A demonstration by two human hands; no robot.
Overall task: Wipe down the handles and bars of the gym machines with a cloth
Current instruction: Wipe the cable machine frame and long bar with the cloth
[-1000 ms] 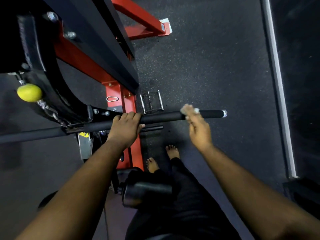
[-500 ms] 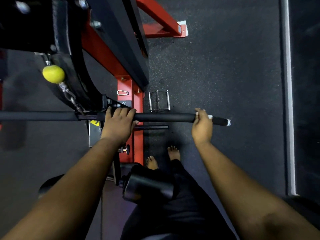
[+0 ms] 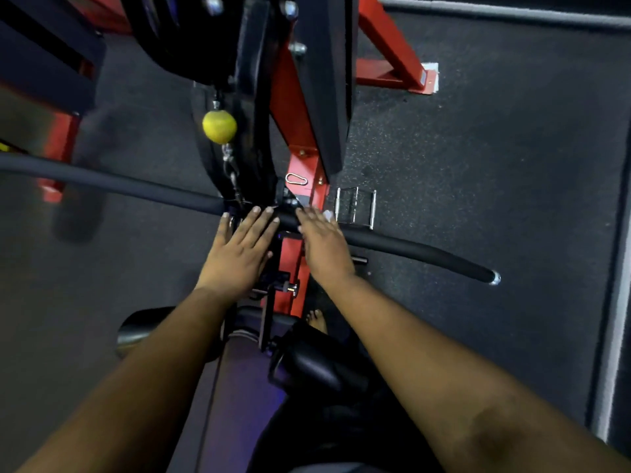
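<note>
Long black foam-padded pulldown bar is hanging across the red-and-black machine frame. Left hand is hovering w/ fingers straight; right hand is pressing a small white cloth on the bar's centre, fingers flat.

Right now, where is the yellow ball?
In the head view the yellow ball hangs upper left of centre on the cable, above the black bar and beyond the left hand.
</note>
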